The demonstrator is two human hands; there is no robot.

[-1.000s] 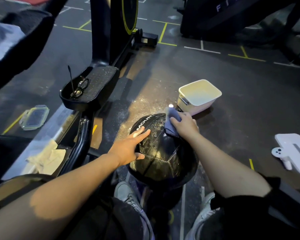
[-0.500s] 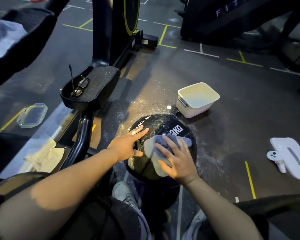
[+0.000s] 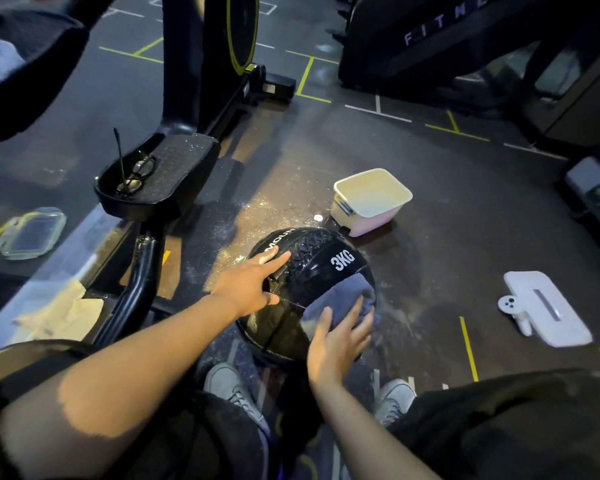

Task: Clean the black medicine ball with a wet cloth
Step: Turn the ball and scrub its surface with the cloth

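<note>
Shoes: two grey lace-up trainers (image 3: 231,389) at the bottom centre of the frame, toes pointing up toward the ball.
Right hand: the right hand (image 3: 338,337) lies flat on the lower right of the ball, its fingers (image 3: 350,315) straight and spread, pressing a blue-grey cloth (image 3: 343,294) against the ball's surface.
Cloth: bunched under and above the right fingertips, draped over the ball's right side below the white "3KG" print.
Left hand: the left hand (image 3: 248,284) rests open on the ball's left side, fingers straight and slightly apart, forefinger reaching toward the top, thumb lying across a seam.
Ball: the glossy black round medicine ball (image 3: 305,271) sits on the dark floor at the centre of the frame, just beyond the shoes, white powder scattered on the floor to its left.
Tub: a white rectangular plastic tub (image 3: 371,200) stands on the floor just beyond the ball, upper right of it.
Spectacles: dark-framed glasses (image 3: 136,174) lie on the black pedal of an exercise machine (image 3: 160,174), left of centre.
Left edge: a clear glass lidded container (image 3: 32,233) on the floor; nearer, a crumpled cream cloth (image 3: 63,315).
Right edge: a white flat device (image 3: 548,308) on the floor, well apart from the ball.
</note>
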